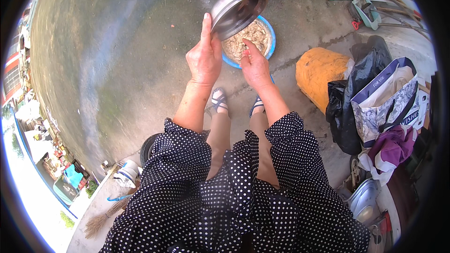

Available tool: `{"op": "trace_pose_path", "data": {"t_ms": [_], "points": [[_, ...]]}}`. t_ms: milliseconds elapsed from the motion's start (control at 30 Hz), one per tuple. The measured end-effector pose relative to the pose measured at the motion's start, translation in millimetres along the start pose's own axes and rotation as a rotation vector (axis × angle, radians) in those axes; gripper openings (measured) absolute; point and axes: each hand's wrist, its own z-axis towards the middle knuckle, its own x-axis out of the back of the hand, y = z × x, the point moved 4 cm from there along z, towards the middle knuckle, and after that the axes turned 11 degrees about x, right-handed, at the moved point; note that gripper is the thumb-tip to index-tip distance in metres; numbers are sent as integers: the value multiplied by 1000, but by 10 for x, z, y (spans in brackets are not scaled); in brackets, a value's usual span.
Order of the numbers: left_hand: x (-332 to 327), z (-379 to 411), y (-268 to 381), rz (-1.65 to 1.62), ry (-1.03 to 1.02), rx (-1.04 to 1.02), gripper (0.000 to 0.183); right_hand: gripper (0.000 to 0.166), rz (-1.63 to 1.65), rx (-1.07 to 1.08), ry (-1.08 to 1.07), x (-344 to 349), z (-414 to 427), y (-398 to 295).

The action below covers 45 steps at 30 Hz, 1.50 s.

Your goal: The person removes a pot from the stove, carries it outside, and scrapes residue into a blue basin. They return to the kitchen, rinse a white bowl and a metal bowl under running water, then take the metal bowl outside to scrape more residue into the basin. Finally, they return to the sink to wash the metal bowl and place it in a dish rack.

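Observation:
My left hand grips the rim of a stainless steel bowl, which is tipped on its side with its hollow facing right and down. Its lower edge hangs over a blue basin on the ground. A lumpy, pale tan mash fills much of the basin. My right hand is over the basin's near part, below the bowl, with the index finger stretched out and the others curled. Whether it holds a bit of the mash or touches it, I cannot tell.
To the right stand an orange sack, black plastic bags and a flowered paper bag. A dustpan and long sticks lie farther off. A straw broom is at lower left, near a tyre. My feet are close to the basin.

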Motion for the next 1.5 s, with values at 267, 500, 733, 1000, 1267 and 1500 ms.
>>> {"op": "trace_pose_path", "data": {"t_ms": [267,500,733,1000,1267,1500], "points": [[194,-48,125,-47,70,-84,52,12,-7,-80,7,184,63,-134],[527,-62,329,-54,165,-514,55,14,-104,92,61,362,123,34],[782,-189,305,-195,81,-195,49,10,141,22,111,717,129,-120],[1205,-514,55,-589,110,314,42,18,-45,82,67,689,8,-281],[1559,-540,-161,-601,-45,264,32,41,-140,-320,25,815,-551,8],[1753,-609,-629,-505,-264,490,29,27,-58,-535,313,1467,-2711,351]]}}
